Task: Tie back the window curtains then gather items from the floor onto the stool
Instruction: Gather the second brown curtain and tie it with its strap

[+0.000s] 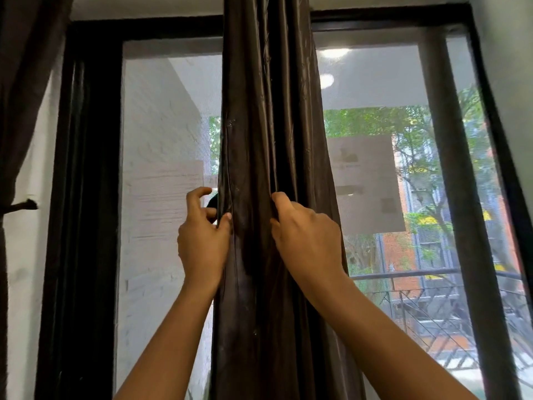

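**A:** What is your left hand point(203, 241) doing, there at centre-left of the frame?

**B:** Your thumb presses the left edge of the dark curtain point(268, 140), and your fingers point(196, 197) curl loosely around behind that edge. Something small and dark shows just past them; I cannot tell what it is. So the hand is half closed, pinching the fabric's edge.

**A:** And your right hand point(308, 238)?

**B:** It lies on the front of the curtain just right of centre, knuckles up, with the fingertips dug into a fold. It is closed on the cloth, gripping a pleat.

**A:** How does the curtain look?

**B:** It is a glossy dark brown panel, bunched into a narrow column that runs down the middle of the frame from top to bottom. It pinches in slightly at the height of your hands and hangs in deep vertical folds. It sits in front of the black window frame point(86, 168), with glass bare on both sides. At the far left edge a second dark curtain point(17, 82) is drawn in by a tie point(21, 205).
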### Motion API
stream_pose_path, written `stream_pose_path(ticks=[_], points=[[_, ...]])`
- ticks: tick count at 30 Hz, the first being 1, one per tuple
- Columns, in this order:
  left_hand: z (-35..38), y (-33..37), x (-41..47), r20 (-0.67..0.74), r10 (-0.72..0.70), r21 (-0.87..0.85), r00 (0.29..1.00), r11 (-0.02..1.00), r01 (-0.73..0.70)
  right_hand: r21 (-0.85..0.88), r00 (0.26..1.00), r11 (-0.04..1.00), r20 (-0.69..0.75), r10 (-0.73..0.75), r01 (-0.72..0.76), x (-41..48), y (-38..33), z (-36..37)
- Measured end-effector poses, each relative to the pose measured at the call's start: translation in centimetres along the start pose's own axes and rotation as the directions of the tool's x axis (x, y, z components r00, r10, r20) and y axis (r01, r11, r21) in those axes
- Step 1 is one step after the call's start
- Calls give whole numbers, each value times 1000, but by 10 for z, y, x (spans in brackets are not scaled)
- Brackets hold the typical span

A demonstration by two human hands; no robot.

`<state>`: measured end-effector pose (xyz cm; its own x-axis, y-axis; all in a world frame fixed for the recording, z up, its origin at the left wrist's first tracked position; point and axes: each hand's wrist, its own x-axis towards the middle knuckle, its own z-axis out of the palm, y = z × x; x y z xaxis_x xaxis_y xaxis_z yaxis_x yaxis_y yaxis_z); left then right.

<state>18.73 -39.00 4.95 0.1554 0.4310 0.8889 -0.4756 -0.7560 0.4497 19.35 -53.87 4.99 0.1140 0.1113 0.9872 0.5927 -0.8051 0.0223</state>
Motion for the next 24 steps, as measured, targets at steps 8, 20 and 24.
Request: stream_pose_path(ticks=[8, 20, 24], points=[[-4, 13, -30, -28, -71, -305, 997, 951, 59, -51, 994, 996, -78, -71, 67, -30, -15, 10], [-11, 15, -29, 119, -11, -351, 993, 935, 52, 281, 995, 958, -67, 72, -50, -43, -22, 32], [-11, 17, -29, 208, -26, -419, 978, 901, 113, 482, 991, 873, -68, 118, -71, -47, -26, 33]])
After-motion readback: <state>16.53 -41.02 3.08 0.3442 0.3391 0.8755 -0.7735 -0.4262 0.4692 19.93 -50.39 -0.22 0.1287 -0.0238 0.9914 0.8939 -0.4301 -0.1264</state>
